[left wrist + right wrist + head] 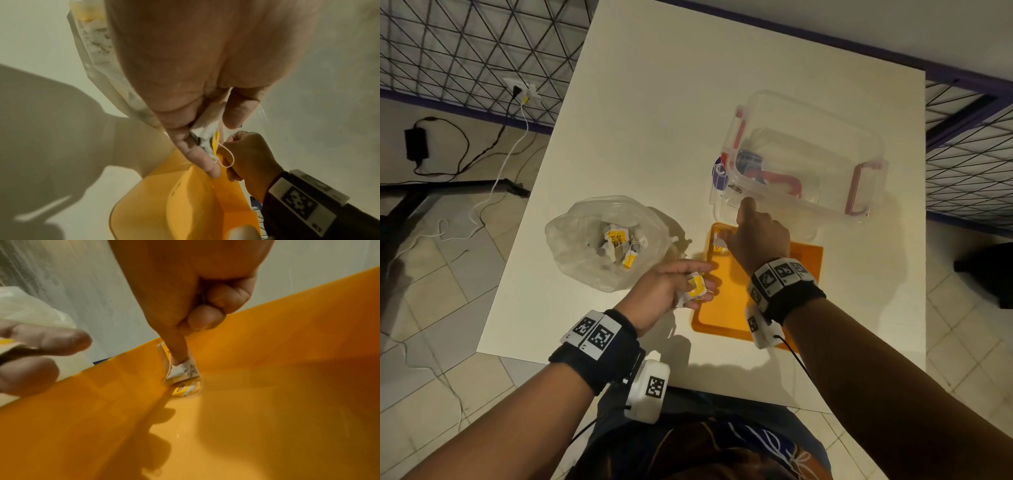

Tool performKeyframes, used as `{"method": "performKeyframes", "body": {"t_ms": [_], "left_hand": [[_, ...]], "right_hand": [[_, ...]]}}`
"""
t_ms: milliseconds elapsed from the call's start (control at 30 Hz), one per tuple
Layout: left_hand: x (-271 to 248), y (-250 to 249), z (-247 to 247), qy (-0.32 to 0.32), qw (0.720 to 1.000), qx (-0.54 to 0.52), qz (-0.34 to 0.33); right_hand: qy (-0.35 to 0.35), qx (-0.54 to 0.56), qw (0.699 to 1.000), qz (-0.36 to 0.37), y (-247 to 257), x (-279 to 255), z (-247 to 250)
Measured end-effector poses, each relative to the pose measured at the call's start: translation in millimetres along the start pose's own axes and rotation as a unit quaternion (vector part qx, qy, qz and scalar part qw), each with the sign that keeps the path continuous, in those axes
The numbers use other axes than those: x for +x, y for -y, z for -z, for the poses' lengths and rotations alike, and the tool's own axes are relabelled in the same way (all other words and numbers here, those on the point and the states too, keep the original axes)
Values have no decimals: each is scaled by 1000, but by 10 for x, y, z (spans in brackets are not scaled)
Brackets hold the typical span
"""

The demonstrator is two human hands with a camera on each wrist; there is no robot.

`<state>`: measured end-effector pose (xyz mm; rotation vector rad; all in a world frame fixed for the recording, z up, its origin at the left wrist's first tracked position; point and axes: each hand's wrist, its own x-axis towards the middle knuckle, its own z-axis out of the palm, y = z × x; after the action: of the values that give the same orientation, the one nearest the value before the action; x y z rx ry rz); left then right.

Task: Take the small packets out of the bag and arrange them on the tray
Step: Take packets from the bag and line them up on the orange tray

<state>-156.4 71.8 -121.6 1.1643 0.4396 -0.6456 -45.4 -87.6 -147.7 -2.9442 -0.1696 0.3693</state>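
A clear plastic bag point(585, 233) lies open on the white table with several yellow-tagged packets point(619, 243) inside. Right of it is the orange tray point(726, 308). My left hand point(698, 284) hovers at the tray's left edge, palm turned inward. Its fingers curl round a few packets point(207, 129), and a string loop hangs from them. My right hand point(736, 233) is over the tray's far left corner. One straight finger point(176, 347) presses a packet point(185, 371) onto the tray point(267, 402); its other fingers are curled and hold nothing.
A clear lidless container point(804, 154) with red clips stands just behind the tray, touching distance from my right hand. The table's right edge and front edge are close. Cables and a wire fence lie on the floor to the left.
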Motion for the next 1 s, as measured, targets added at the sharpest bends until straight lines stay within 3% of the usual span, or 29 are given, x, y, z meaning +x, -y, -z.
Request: {"method": "performKeyframes", "body": {"t_ms": [733,867,1000], "left_hand": [[-32,19,-16,-6,998,-66,18],[-29,-27,-27,-11,989,-144,36],[-16,-78,-73,-15,985,-167,46]], "right_hand": [[47,120,992,-5,-68,-278,196],[48,182,978,88,-76,-418,351],[112,219,948,201,-7,-581,471]]}}
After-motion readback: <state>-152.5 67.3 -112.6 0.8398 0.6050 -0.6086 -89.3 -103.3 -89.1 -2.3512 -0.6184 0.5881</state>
